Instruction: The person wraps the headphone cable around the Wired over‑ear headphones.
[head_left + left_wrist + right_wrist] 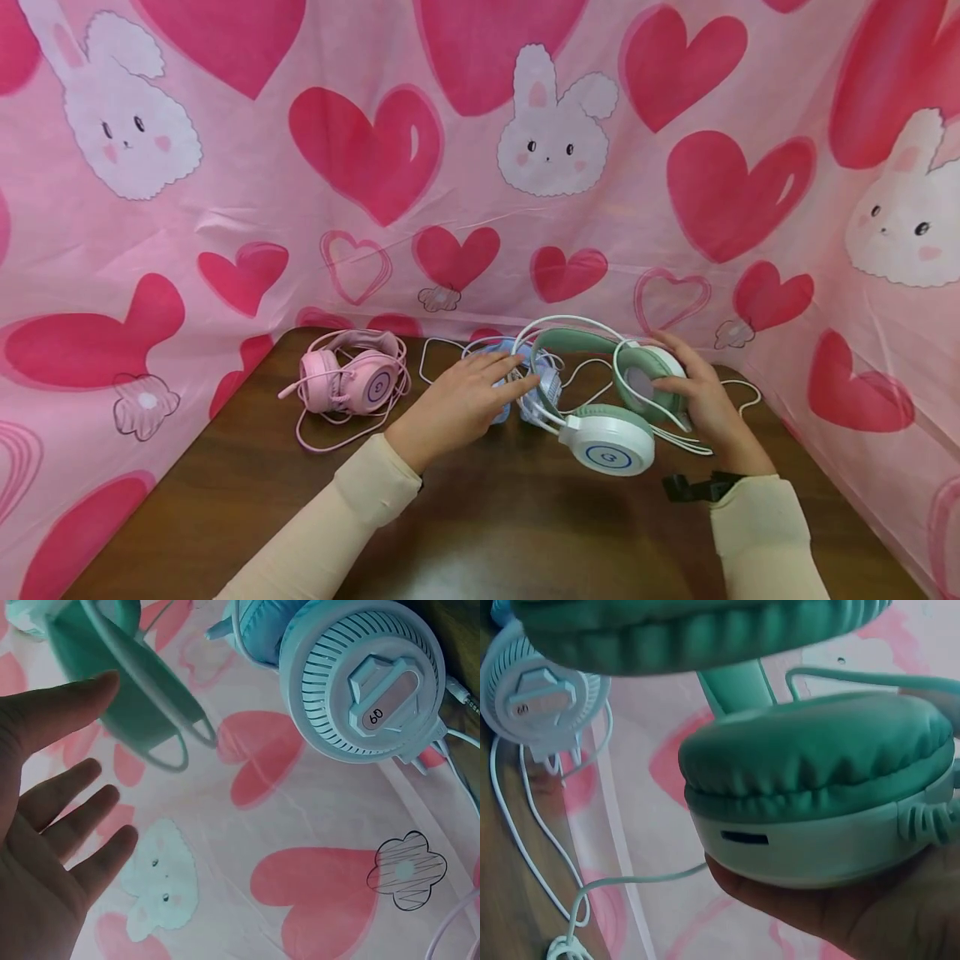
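Observation:
A pair of green and white headphones is held up over the table, its headband tilted toward the left. My right hand grips the far ear cup, with the palm side under its white shell in the right wrist view. The left hand reaches up beside the headband; its fingers are spread and, in the left wrist view, apart from the band. Behind the green pair are light blue headphones, partly hidden in the head view by the left hand and the green headband.
Pink headphones with a microphone and looped cable lie on the left of the brown wooden table. White cables trail along the back right. A pink cloth with hearts and rabbits rises behind the table and along both sides.

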{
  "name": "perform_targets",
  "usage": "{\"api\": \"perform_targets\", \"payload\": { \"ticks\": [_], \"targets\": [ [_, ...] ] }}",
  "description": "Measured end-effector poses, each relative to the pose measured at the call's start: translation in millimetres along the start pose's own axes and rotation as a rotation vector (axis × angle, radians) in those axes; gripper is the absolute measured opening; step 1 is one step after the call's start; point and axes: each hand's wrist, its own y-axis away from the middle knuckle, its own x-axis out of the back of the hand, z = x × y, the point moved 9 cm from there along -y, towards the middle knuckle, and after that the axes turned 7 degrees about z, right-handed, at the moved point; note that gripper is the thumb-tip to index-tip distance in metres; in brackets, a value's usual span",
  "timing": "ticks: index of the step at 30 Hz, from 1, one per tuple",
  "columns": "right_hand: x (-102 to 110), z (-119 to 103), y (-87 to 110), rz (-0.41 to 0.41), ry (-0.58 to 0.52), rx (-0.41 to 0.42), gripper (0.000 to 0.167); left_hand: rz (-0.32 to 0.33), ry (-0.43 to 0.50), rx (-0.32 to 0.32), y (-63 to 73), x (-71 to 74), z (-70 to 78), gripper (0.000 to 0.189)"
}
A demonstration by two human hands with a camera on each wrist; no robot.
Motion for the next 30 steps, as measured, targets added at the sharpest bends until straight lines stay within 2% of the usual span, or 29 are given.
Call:
{"api": "perform_targets", "payload": {
  "ticks": [4, 9, 15, 19, 26, 30],
  "targets": [
    [-8, -6, 0.3, -0.063, 0.023, 0.039, 0.064, -0.011, -0.009, -0.045, -1.1, -1.9, 4.7, 0.058],
    [-14, -13, 2.3, -0.122, 0.059, 0.086, 0.065, -0.079, -0.031, -0.084, -0.5, -10.9, 9.6, 0.057],
    [-18, -17, 5.2, -0.201, 0.048, 0.111, 0.066, -0.131, -0.065, -0.141, 1.5, -18.0, 19.5, 0.051],
    [-19, -17, 6.7, -0.247, 0.024, 0.122, 0.069, -0.148, -0.063, -0.175, 2.1, -19.6, 28.5, 0.045],
    [-19, -16, 10.0, -0.296, 0.010, 0.111, 0.071, -0.181, -0.120, -0.288, 1.5, -23.8, 52.8, 0.024],
    [-20, -17, 11.7, -0.313, 0.006, 0.126, 0.071, -0.182, -0.112, -0.307, 2.4, -20.6, 59.5, 0.023]
  ]
}}
